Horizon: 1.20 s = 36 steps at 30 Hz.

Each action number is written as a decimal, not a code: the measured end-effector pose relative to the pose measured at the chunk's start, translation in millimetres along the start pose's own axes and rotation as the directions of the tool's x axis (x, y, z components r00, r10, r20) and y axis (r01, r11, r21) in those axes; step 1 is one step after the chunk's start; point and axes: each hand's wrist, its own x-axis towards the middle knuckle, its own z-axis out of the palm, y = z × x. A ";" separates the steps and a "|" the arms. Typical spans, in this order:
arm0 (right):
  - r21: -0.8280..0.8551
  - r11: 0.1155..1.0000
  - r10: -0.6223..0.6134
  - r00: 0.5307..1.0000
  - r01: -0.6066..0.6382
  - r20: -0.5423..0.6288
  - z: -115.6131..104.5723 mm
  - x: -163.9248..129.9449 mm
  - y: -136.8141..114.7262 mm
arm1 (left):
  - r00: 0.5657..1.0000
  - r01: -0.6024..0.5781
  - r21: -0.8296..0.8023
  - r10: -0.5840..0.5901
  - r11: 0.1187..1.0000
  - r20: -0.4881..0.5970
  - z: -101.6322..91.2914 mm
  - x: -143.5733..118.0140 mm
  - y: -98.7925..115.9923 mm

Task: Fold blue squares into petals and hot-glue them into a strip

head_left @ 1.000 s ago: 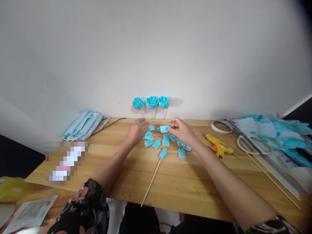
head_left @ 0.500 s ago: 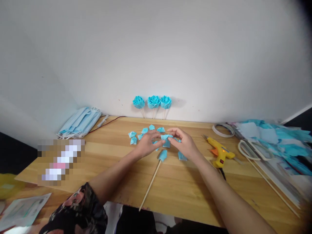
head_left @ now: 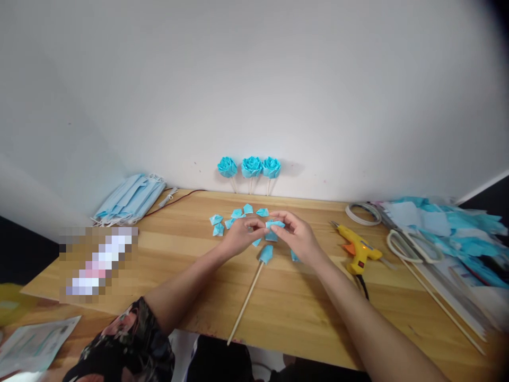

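Note:
Between my fingertips is a small folded piece of light-blue fabric (head_left: 274,225), held above the middle of the table. My left hand (head_left: 242,236) pinches its left side, and my right hand (head_left: 297,233) grips it from the right with thumb and fingers. Just below lies a wooden stick (head_left: 245,307) with a blue folded bud (head_left: 266,253) on its far end, pointing away from me. Several folded blue petals (head_left: 237,213) lie behind and left of my hands. Another blue petal (head_left: 295,255) is partly hidden by my right wrist.
Three blue fabric roses (head_left: 252,167) on sticks lean against the wall. A yellow glue gun (head_left: 360,248) lies right of my hands, beyond it scissors (head_left: 415,248), a tape roll (head_left: 363,213) and blue fabric scraps (head_left: 453,225). Face masks (head_left: 129,199) are stacked at left.
My fingers have closed in on the blue fabric piece, and its upper edge is now folded over. My left hand has shifted slightly right; the stick and bud lie as before.

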 end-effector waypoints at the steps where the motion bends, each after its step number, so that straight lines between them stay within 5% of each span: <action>1: 0.004 1.000 -0.011 1.000 0.011 -0.010 -1.2 0.5 0.6 | 1.000 0.026 -0.059 -0.026 0.998 0.005 -0.8 0.5 0.2; 4: 0.013 1.000 -0.022 1.000 0.022 -0.007 -2.7 1.1 2.0 | 0.997 0.078 -0.160 -0.077 0.984 0.014 -2.6 1.5 1.9; 11: 0.033 0.999 0.010 1.000 -0.010 -0.002 -1.4 0.9 2.4 | 0.999 0.043 -0.012 -0.043 0.999 -0.017 -0.9 0.2 1.1; 15: 0.052 0.998 0.047 0.994 -0.042 -0.104 -6.4 3.0 1.5 | 0.996 0.064 -0.052 -0.067 0.997 -0.059 1.5 -0.6 -2.9; 19: 0.073 0.997 0.035 0.997 -0.030 -0.064 -7.1 3.9 1.8 | 0.999 0.020 -0.040 -0.022 0.999 -0.047 -3.6 2.3 -7.2; 21: 0.084 0.996 0.019 0.994 -0.010 -0.110 -8.0 4.6 2.5 | 0.997 -0.014 0.037 0.017 0.999 -0.072 -17.2 7.7 -12.5; 23: 0.096 0.995 0.016 0.983 0.001 -0.185 -10.5 5.8 3.2 | 0.974 0.013 0.159 0.024 0.987 -0.225 -40.0 14.4 -20.1; 25: 0.101 0.995 0.025 0.972 -0.002 -0.232 -13.6 7.4 3.7 | 0.930 0.104 0.237 -0.010 0.966 -0.367 -68.1 19.0 -27.9; 28: 0.106 0.994 0.042 0.966 -0.015 -0.256 -16.4 9.3 4.2 | 0.904 0.262 0.469 -0.044 0.843 -0.426 -107.3 17.9 -35.8; 31: 0.092 0.996 0.040 0.962 -0.015 -0.272 -16.4 9.6 5.3 | 0.907 0.416 0.671 -0.233 0.613 -0.350 -130.0 11.0 -39.9; 36: 0.030 0.999 0.029 0.964 -0.021 -0.264 -17.7 9.2 10.6 | 0.909 0.398 0.713 -0.353 0.577 -0.222 -131.5 9.2 -50.9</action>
